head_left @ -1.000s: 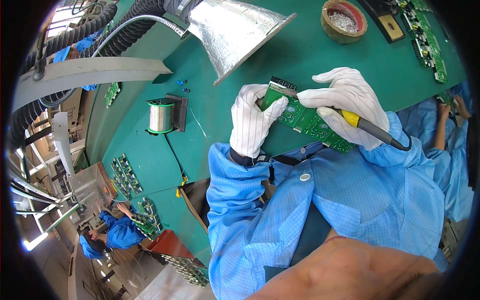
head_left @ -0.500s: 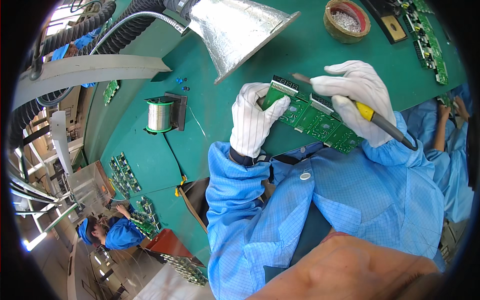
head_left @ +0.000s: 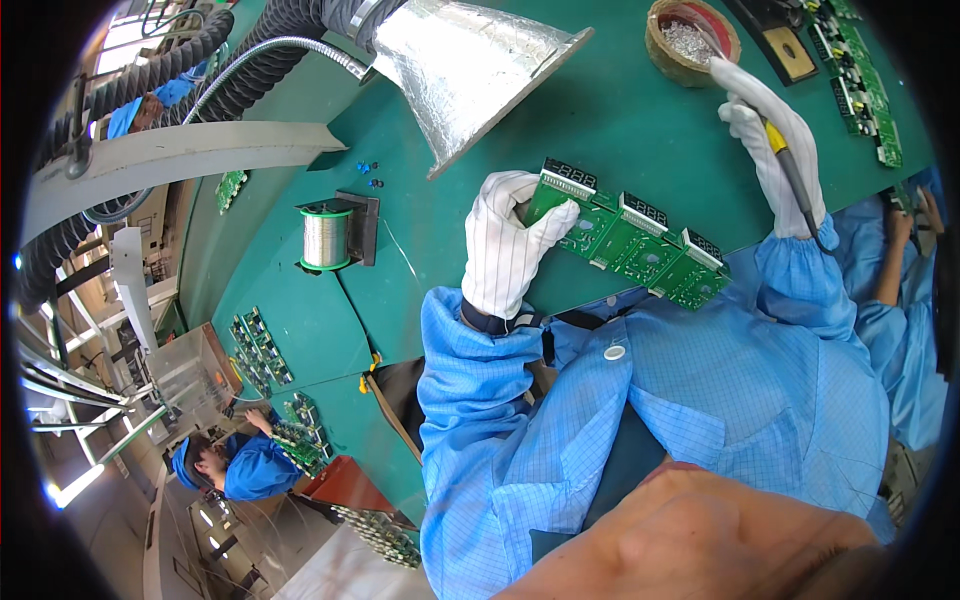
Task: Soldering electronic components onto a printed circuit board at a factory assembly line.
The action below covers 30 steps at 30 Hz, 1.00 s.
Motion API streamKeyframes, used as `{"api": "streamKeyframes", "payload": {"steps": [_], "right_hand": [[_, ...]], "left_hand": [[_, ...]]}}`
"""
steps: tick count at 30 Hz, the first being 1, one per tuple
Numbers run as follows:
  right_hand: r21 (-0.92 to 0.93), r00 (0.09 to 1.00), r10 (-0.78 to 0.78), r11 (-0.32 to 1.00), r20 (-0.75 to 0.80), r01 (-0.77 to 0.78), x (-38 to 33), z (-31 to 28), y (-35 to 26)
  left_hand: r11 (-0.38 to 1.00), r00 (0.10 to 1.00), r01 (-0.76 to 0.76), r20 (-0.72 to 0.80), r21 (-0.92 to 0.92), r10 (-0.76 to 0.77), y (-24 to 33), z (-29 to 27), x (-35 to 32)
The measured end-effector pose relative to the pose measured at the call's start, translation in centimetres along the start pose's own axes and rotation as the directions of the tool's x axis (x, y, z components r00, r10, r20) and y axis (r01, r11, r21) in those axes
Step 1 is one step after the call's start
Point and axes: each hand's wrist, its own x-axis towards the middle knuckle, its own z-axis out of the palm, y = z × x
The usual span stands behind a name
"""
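My left hand [head_left: 508, 240], in a white striped glove, grips one end of a green circuit board panel [head_left: 640, 246], its thumb lying on top. Several black digit displays [head_left: 643, 213] line the panel's far edge. My gloved right hand [head_left: 775, 140] is closed round a soldering iron [head_left: 776, 140] with a yellow and grey handle. The iron's tip reaches into a round tub [head_left: 657, 62], which holds clear, glittery bits. A cord trails from the handle's back end past my right wrist.
A foil-covered funnel hood [head_left: 480, 70] hangs over the green bench, left of the tub. A solder wire spool [head_left: 326, 238] stands at left. An iron stand with a sponge [head_left: 790, 58] and more boards [head_left: 862, 95] lie at far right. Co-workers sit left and right.
My right hand has moved away from the board, up and right, taking the soldering iron to the tub. The left hand keeps its hold on the panel.
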Motion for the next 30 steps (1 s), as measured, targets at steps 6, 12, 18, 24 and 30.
{"api": "streamKeyframes", "payload": {"steps": [6,12,18,24,30], "right_hand": [[0.129,0.980,0.161,0.976,0.114,-0.175,-2.0,-1.1,-0.8],[-0.028,0.952,-0.189,0.979,0.241,0.202,-5.5,-3.0,-2.3],[0.050,0.951,-0.170,0.985,0.260,0.163,-9.8,-2.2,-3.0],[0.277,0.972,0.046,0.954,0.229,-0.111,-11.9,-0.6,-3.6],[0.254,0.982,-0.152,0.960,0.110,0.120,-10.5,-1.4,-5.2]], "left_hand": [[0.996,0.995,-0.079,-0.054,0.036,0.081,-0.7,0.3,0.1],[0.999,0.997,-0.046,-0.056,-0.018,0.045,-0.8,0.2,-0.1],[0.996,0.994,0.090,0.058,-0.008,-0.090,0.4,-0.4,0.2],[0.903,0.968,0.250,0.075,-0.349,-0.239,0.0,-0.6,-0.9],[0.922,0.982,-0.066,-0.189,-0.383,-0.008,-0.2,-1.2,-3.2]]}}
